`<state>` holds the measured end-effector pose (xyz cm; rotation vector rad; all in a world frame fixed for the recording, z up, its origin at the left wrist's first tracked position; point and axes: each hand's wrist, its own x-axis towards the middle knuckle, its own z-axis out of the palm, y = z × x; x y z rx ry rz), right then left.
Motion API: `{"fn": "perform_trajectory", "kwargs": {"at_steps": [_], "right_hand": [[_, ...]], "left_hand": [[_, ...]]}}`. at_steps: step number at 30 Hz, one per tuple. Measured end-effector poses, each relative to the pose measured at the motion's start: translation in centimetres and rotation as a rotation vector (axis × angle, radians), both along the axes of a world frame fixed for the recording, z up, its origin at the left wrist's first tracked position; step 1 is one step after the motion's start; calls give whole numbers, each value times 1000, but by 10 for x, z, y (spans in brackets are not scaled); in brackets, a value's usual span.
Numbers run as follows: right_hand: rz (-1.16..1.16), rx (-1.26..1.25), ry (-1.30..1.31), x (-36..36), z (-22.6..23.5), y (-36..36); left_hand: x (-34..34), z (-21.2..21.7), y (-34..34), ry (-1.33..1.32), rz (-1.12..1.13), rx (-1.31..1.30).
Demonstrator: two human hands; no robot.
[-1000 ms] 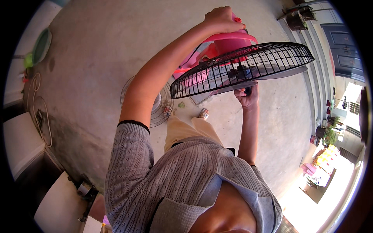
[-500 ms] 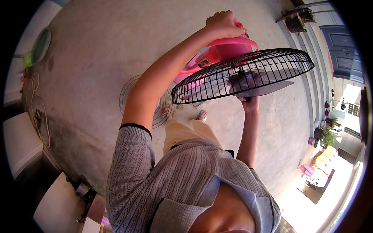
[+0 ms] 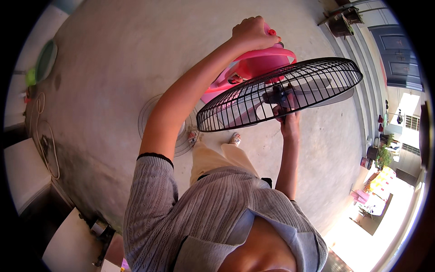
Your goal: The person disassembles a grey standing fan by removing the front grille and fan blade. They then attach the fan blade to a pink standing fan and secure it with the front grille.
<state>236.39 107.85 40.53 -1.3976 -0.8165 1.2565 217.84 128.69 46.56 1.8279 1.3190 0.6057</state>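
An electric fan with a pink body (image 3: pixel 260 65) is held up before me, tilted so that its black wire rear guard (image 3: pixel 240 111) faces partly downward. My left hand (image 3: pixel 256 34) is closed over the back of the pink motor housing, near a small red knob. Grey see-through fan blades (image 3: pixel 333 97) sit inside the rear guard, whose front side has no cover. From below, my right hand (image 3: pixel 290 118) reaches to the dark hub (image 3: pixel 277 96) at the middle of the blades, fingers closed on it. Guard wires and blades partly hide those fingertips.
A round wire fan guard (image 3: pixel 147 120) lies on the concrete floor (image 3: pixel 118 59) beside my feet, partly behind my left arm. At the left are a coiled hose (image 3: pixel 56 156) and a green basin (image 3: pixel 46 60). Steps (image 3: pixel 358 81) with potted plants (image 3: pixel 340 25) run along the right.
The blades have turned and shifted up into the rear guard, with my right hand moving up at the hub. The fan and my left hand have drifted slightly left.
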Motion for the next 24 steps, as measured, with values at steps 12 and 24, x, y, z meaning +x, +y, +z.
{"fn": "perform_trajectory", "kwargs": {"at_steps": [12,24], "right_hand": [[-123,344,-444,-26,0,-1],[-186,431,-925,-30,-7,-10]], "left_hand": [[3,-9,2,-53,69,55],[4,-26,13,-157,30,-4]]}}
